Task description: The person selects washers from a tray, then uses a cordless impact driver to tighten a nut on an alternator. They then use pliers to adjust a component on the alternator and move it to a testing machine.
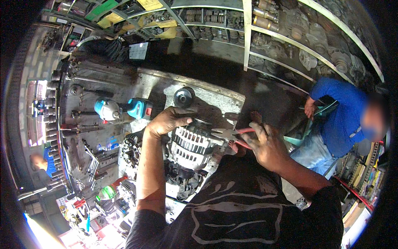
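A silver alternator (pixel 192 147) with slotted housing rests on the bench in front of me. My left hand (pixel 172 120) is closed on its upper left end, the thumb lying along the top and the other fingertips partly hidden. In my right hand (pixel 265 143) is a pair of pliers (pixel 245 130) with red handles. Their metal jaws reach the alternator's right side; whether they grip a part there I cannot tell. Beyond the alternator a dark round pulley (pixel 184 97) lies on the bench's light metal plate (pixel 215 94).
A blue cordless impact wrench (pixel 124 109) lies left of my left hand, with ratchets and sockets (pixel 93 164) around it. Another alternator part (pixel 129 150) sits beside my left forearm. A person in blue (pixel 340 120) is at the right. Shelves of parts (pixel 290 35) stand behind.
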A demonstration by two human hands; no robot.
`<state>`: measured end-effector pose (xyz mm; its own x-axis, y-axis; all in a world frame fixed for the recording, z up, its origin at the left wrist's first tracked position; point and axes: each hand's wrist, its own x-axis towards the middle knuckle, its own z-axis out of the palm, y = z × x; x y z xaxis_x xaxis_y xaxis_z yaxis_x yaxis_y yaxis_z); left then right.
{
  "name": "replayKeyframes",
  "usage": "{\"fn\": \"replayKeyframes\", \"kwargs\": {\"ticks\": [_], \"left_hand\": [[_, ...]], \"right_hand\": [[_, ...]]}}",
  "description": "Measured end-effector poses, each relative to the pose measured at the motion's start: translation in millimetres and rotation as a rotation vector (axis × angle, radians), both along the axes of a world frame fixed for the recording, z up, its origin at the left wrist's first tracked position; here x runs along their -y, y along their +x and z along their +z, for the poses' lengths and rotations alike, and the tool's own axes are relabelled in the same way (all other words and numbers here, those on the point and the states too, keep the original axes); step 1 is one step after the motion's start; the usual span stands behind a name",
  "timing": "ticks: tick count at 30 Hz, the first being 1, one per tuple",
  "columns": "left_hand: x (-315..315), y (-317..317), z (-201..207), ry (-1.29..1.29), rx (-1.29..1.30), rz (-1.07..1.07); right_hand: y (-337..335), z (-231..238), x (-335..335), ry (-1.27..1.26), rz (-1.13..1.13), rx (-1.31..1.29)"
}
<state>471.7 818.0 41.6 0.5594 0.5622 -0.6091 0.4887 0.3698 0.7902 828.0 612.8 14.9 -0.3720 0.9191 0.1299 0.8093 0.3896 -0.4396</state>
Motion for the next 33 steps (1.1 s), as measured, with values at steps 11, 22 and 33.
{"fn": "replayKeyframes", "kwargs": {"ticks": [11, 22, 33], "left_hand": [[19.9, 0.9, -10.7, 0.174, -0.081, 0.063], [44.2, 34.3, 16.2, 0.52, -0.486, -0.17], [46.8, 30.2, 10.3, 0.58, -0.356, -0.067]], "right_hand": [[-18.7, 31.7, -6.9, 0.178, 0.063, 0.229], [-46.8, 70.0, -5.7, 0.065, -0.031, 0.463], [-46.6, 84.9, -21.1, -0.238, 0.04, 0.368]]}}
